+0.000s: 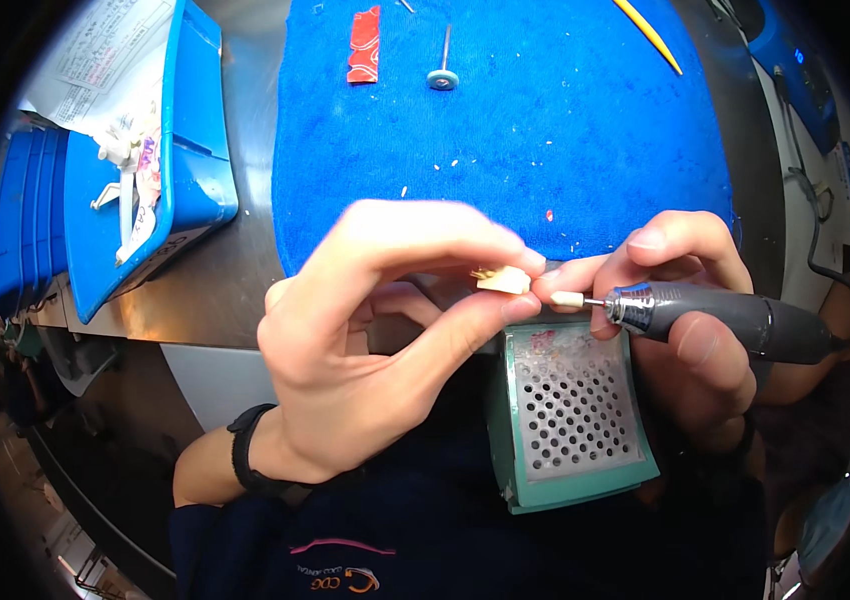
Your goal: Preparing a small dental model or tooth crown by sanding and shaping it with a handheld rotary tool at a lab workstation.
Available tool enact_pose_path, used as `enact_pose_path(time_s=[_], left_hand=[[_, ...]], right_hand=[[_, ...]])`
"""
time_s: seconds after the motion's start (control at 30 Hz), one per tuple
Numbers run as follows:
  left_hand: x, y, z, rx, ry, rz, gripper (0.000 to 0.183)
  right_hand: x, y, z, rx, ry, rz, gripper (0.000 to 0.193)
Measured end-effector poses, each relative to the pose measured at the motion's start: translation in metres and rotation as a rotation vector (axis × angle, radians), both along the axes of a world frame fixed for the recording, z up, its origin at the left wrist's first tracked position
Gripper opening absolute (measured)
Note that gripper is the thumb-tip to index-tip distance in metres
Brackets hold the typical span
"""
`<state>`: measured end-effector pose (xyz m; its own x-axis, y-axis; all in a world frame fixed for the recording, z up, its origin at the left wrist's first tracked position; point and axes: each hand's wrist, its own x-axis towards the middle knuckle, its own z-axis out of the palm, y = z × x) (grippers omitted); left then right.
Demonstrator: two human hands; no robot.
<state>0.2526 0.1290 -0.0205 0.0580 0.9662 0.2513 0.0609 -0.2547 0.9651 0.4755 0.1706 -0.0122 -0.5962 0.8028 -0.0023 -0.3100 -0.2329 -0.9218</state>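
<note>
Between the thumb and fingertips of my left hand (355, 330) is a small cream tooth-like piece (505, 281), yellowish and rough at its left end. My right hand (710, 362) grips a dark grey rotary handpiece (730, 319), its fingers wrapped around the body. A pale pointed tip (567, 299) on a thin metal shank sticks out of the handpiece toward the left. That tip is close to the cream piece and beside an extended right finger; I cannot tell if tip and piece touch. Below both hands stands a green box (585, 494) with a perforated metal plate.
A blue towel (505, 150) covers the bench beyond my hands, sprinkled with pale crumbs. On it lie a red strip (364, 45), a disc wheel on a shank (443, 79) and a yellow stick (651, 38). Blue bins (200, 165) stand left. A cord (817, 195) hangs right.
</note>
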Motion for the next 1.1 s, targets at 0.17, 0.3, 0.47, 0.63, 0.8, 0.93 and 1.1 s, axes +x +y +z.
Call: enact_pose_path(time_s=[0.17, 0.3, 0.47, 0.63, 0.8, 0.93, 1.1], left_hand=[[-0.005, 0.0, -0.004, 0.025, -0.009, -0.034, 0.041], [-0.008, 0.002, -0.003, 0.02, 0.128, -0.056, 0.041], [-0.009, -0.001, -0.004, 0.03, 0.205, -0.042, 0.04], [-0.008, -0.002, -0.003, 0.03, 0.146, -0.03, 0.034], [-0.009, 0.0, -0.002, 0.056, 0.13, -0.048, 0.032], [-0.01, 0.0, -0.004, 0.07, 0.098, -0.053, 0.033], [-0.009, 0.0, -0.005, 0.08, 0.064, -0.062, 0.034]], right_hand=[[0.0, 0.002, 0.004, 0.016, -0.062, 0.031, 0.032], [-0.003, -0.001, 0.008, 0.015, -0.086, 0.008, 0.033], [-0.002, 0.0, 0.0, 0.057, -0.088, 0.026, 0.034], [-0.001, 0.001, 0.0, 0.103, -0.098, 0.05, 0.037], [-0.001, 0.001, -0.003, 0.141, -0.077, 0.051, 0.036], [-0.002, 0.001, -0.003, 0.133, -0.1, 0.062, 0.034], [-0.004, -0.003, -0.001, 0.105, -0.08, -0.018, 0.032]])
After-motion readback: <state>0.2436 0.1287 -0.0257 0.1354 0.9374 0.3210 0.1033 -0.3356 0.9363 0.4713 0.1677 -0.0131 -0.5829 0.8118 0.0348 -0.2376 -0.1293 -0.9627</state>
